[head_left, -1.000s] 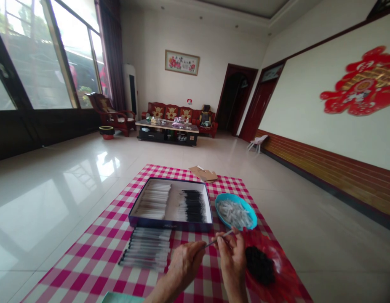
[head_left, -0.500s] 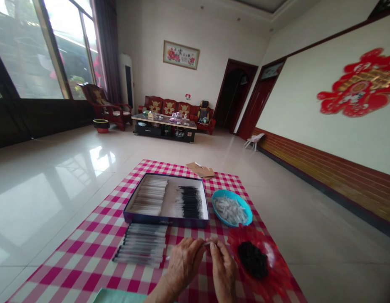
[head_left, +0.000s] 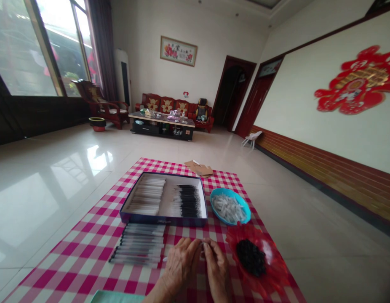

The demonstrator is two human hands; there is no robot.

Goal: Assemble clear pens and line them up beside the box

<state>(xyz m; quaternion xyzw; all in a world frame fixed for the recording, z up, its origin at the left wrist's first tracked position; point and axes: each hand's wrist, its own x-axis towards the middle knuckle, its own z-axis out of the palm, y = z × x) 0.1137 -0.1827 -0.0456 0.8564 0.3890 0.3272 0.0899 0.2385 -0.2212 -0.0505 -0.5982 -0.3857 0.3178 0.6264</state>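
My left hand (head_left: 181,260) and my right hand (head_left: 216,265) meet fingertip to fingertip above the checked tablecloth, both closed. A small, thin piece is pinched between them; the fingers cover most of it and I cannot make out its kind. A pale tip (head_left: 165,259) shows at the left edge of my left hand. To the left lies a row of clear pen barrels with dark ends (head_left: 138,246). Right of my right hand stands a red petal-edged bowl (head_left: 277,263) with small black parts (head_left: 251,257) in it.
Behind the hands, a shallow box (head_left: 163,220) holds white tubes (head_left: 147,195) and thin black-ended sticks (head_left: 189,201). A blue bowl (head_left: 214,212) contains clear small pieces (head_left: 229,208). Cardboard (head_left: 199,168) lies at the far edge, a green item (head_left: 116,296) at the near edge.
The view has shifted slightly, so the scene sits a little further left. My fingertips have drawn closer together over the small piece, which shows less than before.
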